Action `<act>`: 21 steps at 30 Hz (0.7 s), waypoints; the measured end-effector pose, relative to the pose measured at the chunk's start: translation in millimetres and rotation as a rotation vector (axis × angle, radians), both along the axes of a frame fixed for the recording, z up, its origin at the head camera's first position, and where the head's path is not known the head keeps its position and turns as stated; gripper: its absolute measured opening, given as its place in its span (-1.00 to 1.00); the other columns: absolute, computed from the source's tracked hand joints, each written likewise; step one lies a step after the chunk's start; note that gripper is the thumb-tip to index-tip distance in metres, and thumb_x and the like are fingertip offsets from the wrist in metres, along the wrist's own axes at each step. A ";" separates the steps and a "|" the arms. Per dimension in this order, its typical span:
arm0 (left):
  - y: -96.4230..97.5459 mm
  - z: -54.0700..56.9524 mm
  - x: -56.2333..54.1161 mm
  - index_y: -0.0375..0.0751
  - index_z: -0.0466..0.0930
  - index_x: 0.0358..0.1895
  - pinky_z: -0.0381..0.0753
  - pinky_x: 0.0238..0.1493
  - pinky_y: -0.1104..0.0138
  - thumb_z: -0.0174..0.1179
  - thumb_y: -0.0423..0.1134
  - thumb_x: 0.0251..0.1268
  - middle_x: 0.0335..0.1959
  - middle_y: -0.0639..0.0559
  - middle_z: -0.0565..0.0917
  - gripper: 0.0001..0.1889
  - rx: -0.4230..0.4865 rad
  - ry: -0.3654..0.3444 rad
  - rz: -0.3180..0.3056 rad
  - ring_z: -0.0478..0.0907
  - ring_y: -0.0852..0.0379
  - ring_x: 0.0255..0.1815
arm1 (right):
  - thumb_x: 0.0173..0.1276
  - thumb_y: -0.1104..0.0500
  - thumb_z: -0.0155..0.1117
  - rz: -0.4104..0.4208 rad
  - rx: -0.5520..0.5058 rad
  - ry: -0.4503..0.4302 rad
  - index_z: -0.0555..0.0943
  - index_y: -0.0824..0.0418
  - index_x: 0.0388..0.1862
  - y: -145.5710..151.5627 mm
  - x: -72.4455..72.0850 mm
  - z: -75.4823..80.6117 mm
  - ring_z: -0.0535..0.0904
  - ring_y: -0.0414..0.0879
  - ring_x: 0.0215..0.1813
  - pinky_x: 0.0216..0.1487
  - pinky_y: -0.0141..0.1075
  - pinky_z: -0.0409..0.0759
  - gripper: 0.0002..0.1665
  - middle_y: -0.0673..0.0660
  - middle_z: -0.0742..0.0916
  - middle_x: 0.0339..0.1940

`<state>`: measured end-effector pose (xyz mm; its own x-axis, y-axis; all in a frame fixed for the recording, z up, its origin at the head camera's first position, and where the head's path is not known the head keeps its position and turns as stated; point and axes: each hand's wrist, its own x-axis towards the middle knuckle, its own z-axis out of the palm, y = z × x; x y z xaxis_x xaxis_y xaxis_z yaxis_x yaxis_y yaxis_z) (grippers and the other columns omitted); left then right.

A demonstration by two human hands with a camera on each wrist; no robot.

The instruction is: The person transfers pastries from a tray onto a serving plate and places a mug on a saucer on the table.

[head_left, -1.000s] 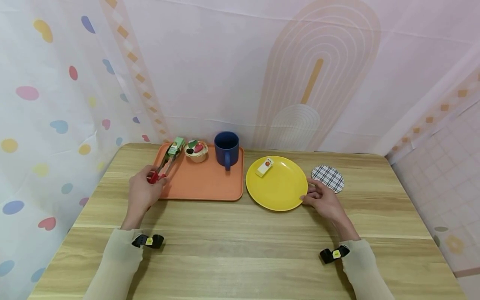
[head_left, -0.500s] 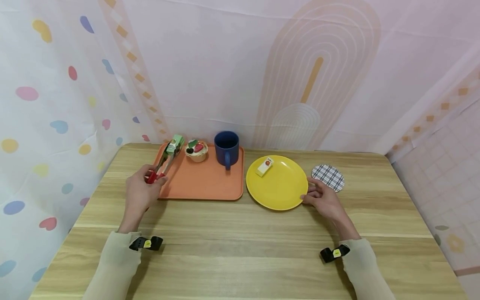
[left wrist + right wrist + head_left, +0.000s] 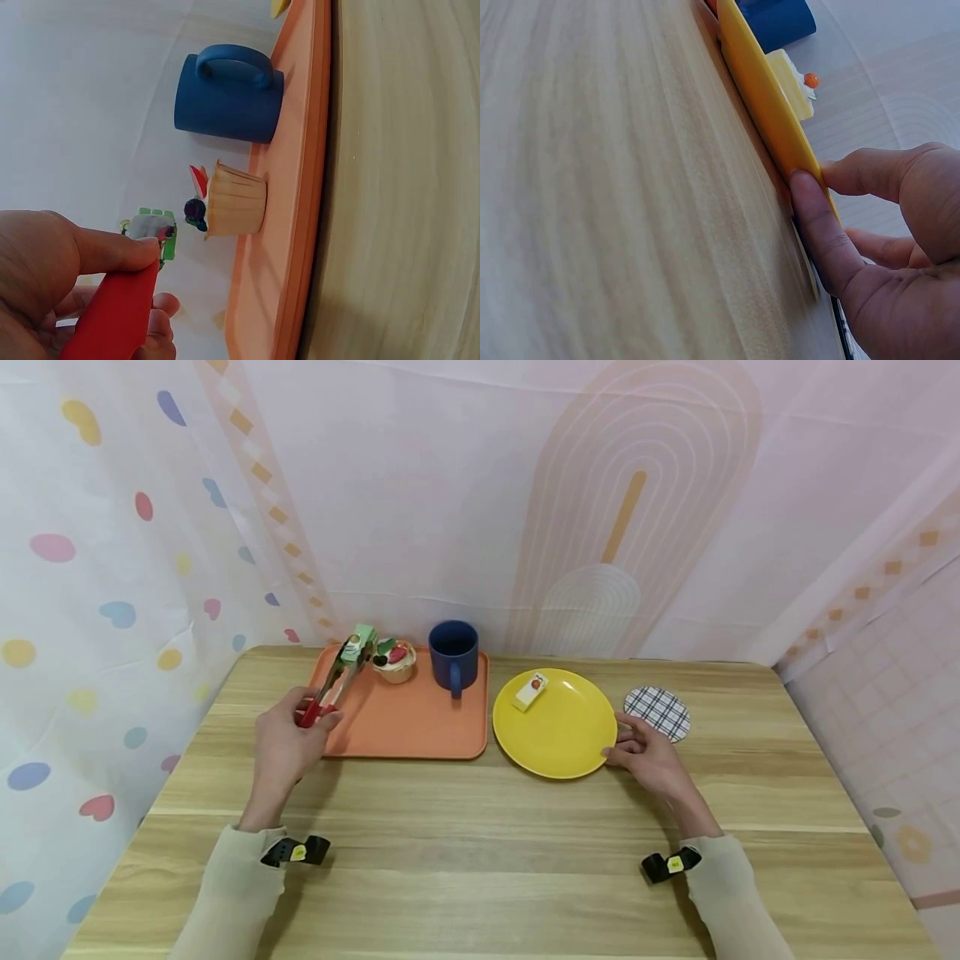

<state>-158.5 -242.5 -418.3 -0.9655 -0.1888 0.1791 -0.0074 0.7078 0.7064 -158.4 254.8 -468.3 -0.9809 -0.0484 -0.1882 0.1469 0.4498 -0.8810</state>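
My left hand (image 3: 288,739) grips the red handle of metal tongs (image 3: 116,311) at the left end of the orange tray (image 3: 412,727). Between the tong tips is a small green cake piece (image 3: 363,641), held up over the tray's back left corner, beside a fruit-topped cupcake (image 3: 394,668). My right hand (image 3: 651,760) pinches the right rim of a yellow plate (image 3: 558,743), thumb and fingers on opposite faces in the right wrist view. A pale yellow cake slice (image 3: 529,693) with an orange-red topping lies on the plate's upper left.
A dark blue mug (image 3: 453,664) stands at the tray's back right, handle toward me. Behind my right hand lies a round checked coaster (image 3: 657,712). A patterned curtain (image 3: 420,485) hangs right behind the table's back edge.
The tongs, with the green cake piece between their tips, have risen and shifted slightly right toward the cupcake. My right hand stays at the plate's rim.
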 end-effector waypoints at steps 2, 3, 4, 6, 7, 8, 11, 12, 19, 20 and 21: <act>1.6 0.9 0.5 -0.30 0.57 0.23 0.51 -0.37 0.32 0.32 -0.17 0.40 -0.09 -0.36 0.70 -0.57 0.004 0.002 -0.004 0.62 -0.16 -0.22 | 0.41 0.24 0.38 0.000 0.000 -0.003 0.21 0.27 0.61 -0.2 0.0 -0.1 0.66 -0.13 -0.05 -0.13 -0.45 0.65 -0.13 0.39 0.64 0.21; 2.3 1.3 0.5 -0.29 0.58 0.21 0.51 -0.38 0.33 0.33 -0.17 0.39 -0.11 -0.34 0.70 -0.58 0.006 0.006 -0.004 0.61 -0.14 -0.24 | 0.41 0.24 0.38 0.000 0.000 -0.003 0.21 0.27 0.61 -0.3 -0.2 -0.3 0.66 -0.14 -0.05 -0.13 -0.45 0.65 -0.13 0.39 0.64 0.21; 3.1 1.8 0.4 -0.28 0.59 0.20 0.51 -0.40 0.34 0.33 -0.18 0.39 -0.12 -0.33 0.71 -0.59 0.007 0.009 -0.003 0.60 -0.12 -0.26 | 0.41 0.24 0.38 0.001 0.000 -0.002 0.21 0.27 0.61 -0.3 -0.3 -0.5 0.66 -0.14 -0.05 -0.13 -0.46 0.65 -0.13 0.39 0.64 0.21; 4.2 2.3 0.7 -0.26 0.59 0.19 0.50 -0.43 0.36 0.34 -0.17 0.38 -0.13 -0.31 0.71 -0.60 0.010 0.009 -0.007 0.58 -0.07 -0.29 | 0.41 0.23 0.38 0.002 0.006 0.000 0.21 0.27 0.61 -0.5 -0.5 -1.0 0.66 -0.14 -0.05 -0.13 -0.46 0.64 -0.13 0.39 0.64 0.21; 4.9 2.2 0.6 -0.26 0.60 0.19 0.49 -0.45 0.37 0.34 -0.17 0.37 -0.13 -0.30 0.71 -0.60 0.011 0.011 -0.008 0.57 -0.05 -0.30 | 0.41 0.23 0.38 0.001 0.009 0.000 0.21 0.27 0.61 -0.2 -0.3 -1.1 0.66 -0.13 -0.05 -0.13 -0.46 0.64 -0.13 0.39 0.64 0.21; 5.5 2.2 0.6 -0.25 0.60 0.19 0.49 -0.46 0.37 0.34 -0.17 0.38 -0.14 -0.29 0.71 -0.60 0.013 0.012 -0.010 0.57 -0.04 -0.32 | 0.41 0.24 0.38 0.002 0.012 0.001 0.21 0.27 0.60 0.1 -0.2 -1.2 0.66 -0.12 -0.05 -0.14 -0.46 0.64 -0.13 0.39 0.64 0.21; 7.2 3.0 1.3 -0.23 0.61 0.18 0.48 -0.47 0.36 0.34 -0.17 0.38 -0.14 -0.28 0.71 -0.62 0.015 0.006 -0.015 0.55 -0.02 -0.33 | 0.41 0.23 0.38 0.006 0.019 0.001 0.21 0.27 0.60 0.2 0.3 -0.7 0.67 -0.11 -0.04 -0.14 -0.47 0.64 -0.13 0.39 0.65 0.21; 8.0 3.5 1.5 -0.22 0.61 0.18 0.47 -0.47 0.36 0.34 -0.17 0.38 -0.14 -0.28 0.71 -0.63 0.013 0.006 -0.016 0.54 -0.02 -0.34 | 0.42 0.23 0.37 0.007 0.019 0.000 0.21 0.27 0.60 0.1 0.3 -0.4 0.67 -0.10 -0.04 -0.14 -0.47 0.64 -0.13 0.39 0.65 0.21; 13.9 7.4 1.8 -0.22 0.62 0.14 0.47 -0.47 0.35 0.34 -0.18 0.37 -0.20 -0.25 0.72 -0.65 0.001 0.023 -0.033 0.52 0.04 -0.44 | 0.43 0.22 0.37 0.004 0.022 -0.004 0.21 0.26 0.61 -0.6 0.2 1.5 0.66 -0.06 -0.01 -0.13 -0.47 0.64 -0.14 0.39 0.64 0.22; 14.8 7.6 1.6 -0.22 0.63 0.14 0.46 -0.48 0.34 0.34 -0.18 0.37 -0.21 -0.25 0.72 -0.65 -0.002 0.028 -0.036 0.51 0.05 -0.44 | 0.43 0.22 0.37 0.004 0.022 -0.005 0.20 0.26 0.61 -0.6 0.2 1.5 0.66 -0.06 -0.01 -0.13 -0.47 0.64 -0.14 0.38 0.64 0.22; 15.7 7.8 1.5 -0.22 0.63 0.14 0.44 -0.48 0.34 0.35 -0.19 0.36 -0.21 -0.24 0.72 -0.65 -0.005 0.031 -0.037 0.50 0.04 -0.44 | 0.43 0.22 0.37 0.005 0.020 -0.006 0.20 0.26 0.61 -0.6 0.2 1.4 0.66 -0.06 -0.01 -0.13 -0.47 0.64 -0.14 0.38 0.63 0.23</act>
<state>-157.0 -226.9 -410.5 -0.9660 -0.1518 0.2095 0.0407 0.7106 0.7024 -158.2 254.3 -466.9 -0.9795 -0.0495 -0.1952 0.1499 0.4681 -0.8709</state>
